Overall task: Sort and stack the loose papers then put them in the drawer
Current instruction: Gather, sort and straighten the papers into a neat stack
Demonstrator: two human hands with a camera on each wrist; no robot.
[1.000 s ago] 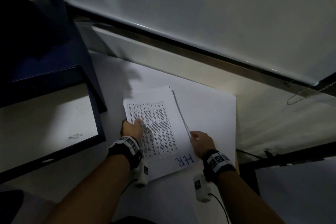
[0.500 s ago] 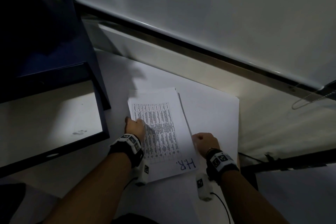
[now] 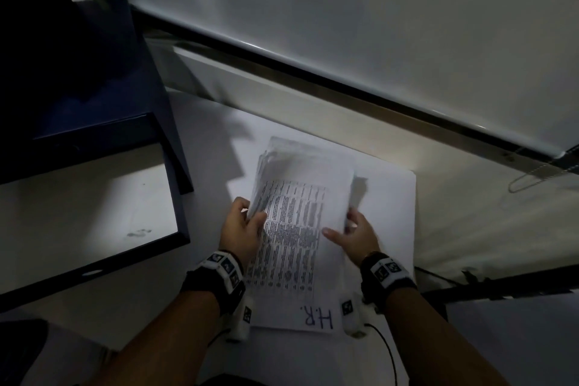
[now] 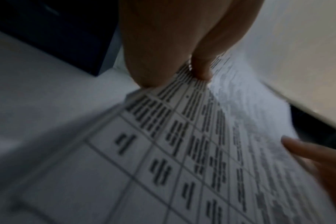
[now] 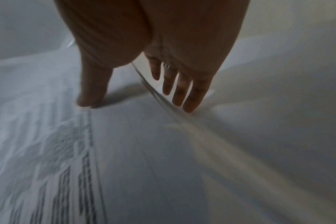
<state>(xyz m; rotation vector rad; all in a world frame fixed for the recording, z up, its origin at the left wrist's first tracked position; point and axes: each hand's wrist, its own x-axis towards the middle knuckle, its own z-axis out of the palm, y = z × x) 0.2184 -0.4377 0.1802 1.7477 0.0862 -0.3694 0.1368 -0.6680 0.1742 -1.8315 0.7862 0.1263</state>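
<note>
A dim room: I see a white tabletop filling the lower frame, with the open dark-blue drawer at left, ready to receive. At centre, the paper stack is tilted up off the surface, likely for squaring. My left hand pinches its left edge; my right hand grasps the right edge, thumb on top, fingers beneath.

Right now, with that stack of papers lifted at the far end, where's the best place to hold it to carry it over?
Hold the stack of papers by its two long side edges, one from each side, about where the left hand and right hand grip now. The sheets are thin and floppy, and the far end sags and fans, so thumbs on top with fingers underneath should keep it together.
</note>
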